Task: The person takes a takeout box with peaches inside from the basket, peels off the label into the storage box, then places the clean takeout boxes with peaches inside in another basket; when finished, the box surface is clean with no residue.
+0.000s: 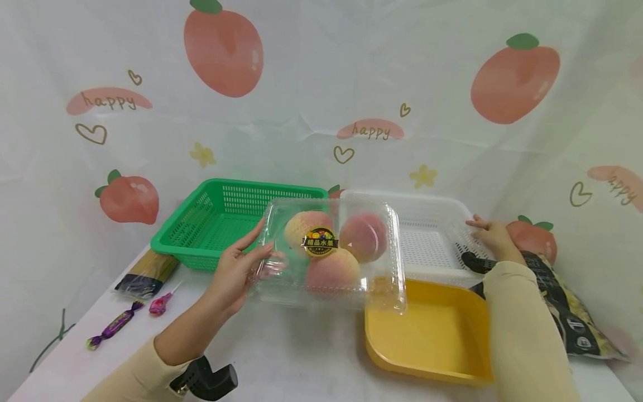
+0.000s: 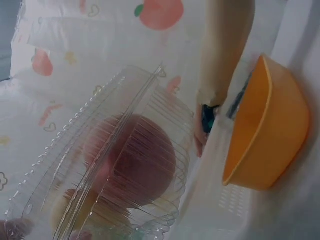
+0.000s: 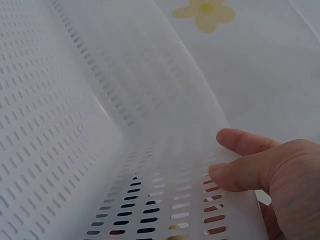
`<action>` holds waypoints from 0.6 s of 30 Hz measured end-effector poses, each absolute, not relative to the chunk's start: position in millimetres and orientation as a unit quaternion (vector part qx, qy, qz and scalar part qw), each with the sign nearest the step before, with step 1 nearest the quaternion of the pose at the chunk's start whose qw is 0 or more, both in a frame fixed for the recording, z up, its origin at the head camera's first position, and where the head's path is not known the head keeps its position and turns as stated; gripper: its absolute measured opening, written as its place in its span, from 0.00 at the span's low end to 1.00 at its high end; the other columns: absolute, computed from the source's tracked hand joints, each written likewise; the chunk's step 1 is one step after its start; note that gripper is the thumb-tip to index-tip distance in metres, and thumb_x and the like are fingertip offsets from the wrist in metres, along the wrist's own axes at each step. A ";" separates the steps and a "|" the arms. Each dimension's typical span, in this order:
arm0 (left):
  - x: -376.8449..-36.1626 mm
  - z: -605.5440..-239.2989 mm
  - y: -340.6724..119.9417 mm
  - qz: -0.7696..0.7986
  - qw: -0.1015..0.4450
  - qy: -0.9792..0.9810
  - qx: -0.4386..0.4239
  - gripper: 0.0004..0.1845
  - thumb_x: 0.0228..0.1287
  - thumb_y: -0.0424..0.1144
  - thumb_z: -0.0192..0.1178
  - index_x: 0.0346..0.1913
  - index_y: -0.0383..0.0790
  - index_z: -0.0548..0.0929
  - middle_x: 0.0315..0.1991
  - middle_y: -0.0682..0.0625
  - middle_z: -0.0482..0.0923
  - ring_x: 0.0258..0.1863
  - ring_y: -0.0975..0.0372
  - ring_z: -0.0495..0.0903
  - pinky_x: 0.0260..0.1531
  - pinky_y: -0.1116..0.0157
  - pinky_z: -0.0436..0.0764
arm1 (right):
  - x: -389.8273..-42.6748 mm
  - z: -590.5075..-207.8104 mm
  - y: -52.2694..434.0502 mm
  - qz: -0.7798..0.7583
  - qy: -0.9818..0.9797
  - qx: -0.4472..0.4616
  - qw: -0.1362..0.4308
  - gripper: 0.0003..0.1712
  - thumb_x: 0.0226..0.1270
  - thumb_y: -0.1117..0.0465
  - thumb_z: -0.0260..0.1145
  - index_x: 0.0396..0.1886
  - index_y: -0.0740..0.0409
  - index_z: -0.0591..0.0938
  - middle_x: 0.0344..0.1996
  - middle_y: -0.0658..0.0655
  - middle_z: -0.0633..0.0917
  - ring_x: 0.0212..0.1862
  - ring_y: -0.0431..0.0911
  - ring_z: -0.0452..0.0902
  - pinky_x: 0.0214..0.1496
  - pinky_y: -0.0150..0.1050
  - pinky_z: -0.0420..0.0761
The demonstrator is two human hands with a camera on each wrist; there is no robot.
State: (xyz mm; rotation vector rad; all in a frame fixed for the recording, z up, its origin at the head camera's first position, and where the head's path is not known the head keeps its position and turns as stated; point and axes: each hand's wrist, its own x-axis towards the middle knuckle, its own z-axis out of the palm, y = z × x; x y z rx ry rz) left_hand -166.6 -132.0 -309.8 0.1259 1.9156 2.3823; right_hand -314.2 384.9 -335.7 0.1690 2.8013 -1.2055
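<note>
I see the left hand (image 1: pixel 237 274) curled on the peach box (image 1: pixel 296 274), holding it above the counter (image 1: pixel 286 346), while the right hand (image 1: pixel 499 241) pinches the white basket (image 1: pixel 422 240), so this looks like the carrying step, and next likely calls for a gentle set-down.

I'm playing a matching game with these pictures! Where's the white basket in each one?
Head: the white basket is right of centre, behind the yellow bin.
Left wrist: it shows low, right of the middle, between the clear box and the yellow bin.
Right wrist: it fills most of the left and middle.
Shared landmark: the right hand, visible in all three views.
</note>
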 end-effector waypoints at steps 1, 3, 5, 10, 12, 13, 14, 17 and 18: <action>-163.1 -311.3 -134.6 0.777 0.040 0.626 0.041 0.33 0.69 0.37 0.52 0.73 0.55 0.54 0.26 0.59 0.85 0.28 0.67 0.86 0.29 0.74 0.81 | -314.8 -335.9 385.0 -0.393 0.917 0.056 0.043 0.28 0.69 0.66 0.51 0.67 0.69 0.60 0.72 0.60 0.41 0.72 0.67 0.33 0.69 0.66 0.41; -155.3 -314.2 -139.5 0.774 0.041 0.631 0.037 0.33 0.69 0.38 0.52 0.73 0.55 0.53 0.27 0.60 0.85 0.28 0.67 0.86 0.29 0.75 0.81 | -316.0 -336.0 386.0 -0.390 0.918 0.057 0.042 0.28 0.69 0.66 0.50 0.67 0.69 0.60 0.72 0.60 0.41 0.72 0.67 0.33 0.69 0.66 0.41; -147.3 -317.8 -143.6 0.770 0.042 0.636 0.030 0.33 0.69 0.39 0.52 0.73 0.55 0.53 0.28 0.60 0.86 0.29 0.67 0.86 0.30 0.74 0.82 | -317.3 -335.9 387.6 -0.386 0.920 0.059 0.039 0.28 0.69 0.66 0.50 0.67 0.68 0.60 0.72 0.60 0.41 0.72 0.67 0.32 0.69 0.66 0.41; -129.9 -329.4 -149.5 0.766 0.048 0.642 0.008 0.33 0.69 0.38 0.53 0.73 0.51 0.53 0.30 0.58 0.86 0.31 0.66 0.86 0.37 0.70 0.83 | -317.6 -335.2 389.8 -0.380 0.922 0.064 0.040 0.28 0.69 0.64 0.50 0.67 0.67 0.59 0.72 0.59 0.41 0.72 0.68 0.33 0.68 0.67 0.41; -124.7 -334.5 -150.8 0.764 0.048 0.643 0.001 0.33 0.68 0.38 0.53 0.73 0.50 0.54 0.30 0.57 0.86 0.31 0.65 0.86 0.37 0.68 0.84 | -317.2 -335.7 389.8 -0.382 0.921 0.064 0.042 0.29 0.69 0.64 0.50 0.67 0.67 0.59 0.72 0.59 0.41 0.72 0.68 0.32 0.68 0.67 0.41; -122.4 -336.9 -151.4 0.764 0.049 0.643 -0.001 0.33 0.68 0.37 0.53 0.73 0.49 0.54 0.30 0.57 0.86 0.31 0.65 0.86 0.37 0.68 0.84 | -317.1 -335.9 389.7 -0.385 0.920 0.064 0.043 0.29 0.69 0.64 0.51 0.67 0.68 0.59 0.72 0.60 0.40 0.72 0.68 0.32 0.68 0.67 0.41; -120.0 -339.1 -151.9 0.764 0.050 0.644 -0.003 0.33 0.68 0.37 0.53 0.73 0.49 0.54 0.30 0.57 0.86 0.31 0.64 0.86 0.37 0.67 0.84 | -316.6 -336.0 389.4 -0.387 0.919 0.064 0.043 0.29 0.68 0.65 0.51 0.67 0.68 0.59 0.72 0.60 0.40 0.72 0.68 0.32 0.68 0.67 0.41; -114.0 -344.7 -153.8 0.763 0.051 0.644 -0.011 0.33 0.68 0.38 0.54 0.73 0.49 0.54 0.31 0.56 0.86 0.31 0.63 0.86 0.37 0.66 0.84 | -316.1 -336.4 388.2 -0.396 0.915 0.068 0.039 0.29 0.67 0.65 0.51 0.67 0.68 0.60 0.72 0.60 0.42 0.72 0.67 0.33 0.69 0.66 0.41; -112.0 -346.2 -154.5 0.762 0.052 0.645 -0.013 0.33 0.68 0.38 0.54 0.73 0.49 0.54 0.31 0.56 0.86 0.31 0.63 0.86 0.36 0.66 0.84 | -315.7 -336.3 387.7 -0.397 0.915 0.067 0.038 0.29 0.67 0.66 0.51 0.67 0.68 0.60 0.72 0.60 0.42 0.72 0.67 0.33 0.69 0.66 0.41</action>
